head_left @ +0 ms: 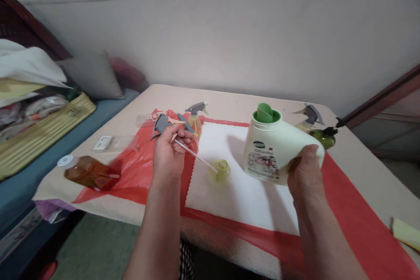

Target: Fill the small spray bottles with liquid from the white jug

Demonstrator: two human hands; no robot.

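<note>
My left hand [172,148] is closed around a grey spray trigger head [160,123]. Its thin pale dip tube [197,156] slants down to the right, the tip close beside the neck of a small green see-through bottle [222,175]. That bottle stands uncapped on a white sheet [205,192]. My right hand [306,175] grips a pale green detergent jug [265,148] by its handle side, raised over the sheet to the right of the small bottle. A darker green pouring spout [265,113] shows in the jug's open mouth.
Red plastic [131,175] lies under the sheet on the table. At left rests a capped bottle of amber liquid [88,173]. Spray bottles stand behind [195,123] and at the right rear, near a dark green round bottle [323,139]. A wall [229,43] closes the back.
</note>
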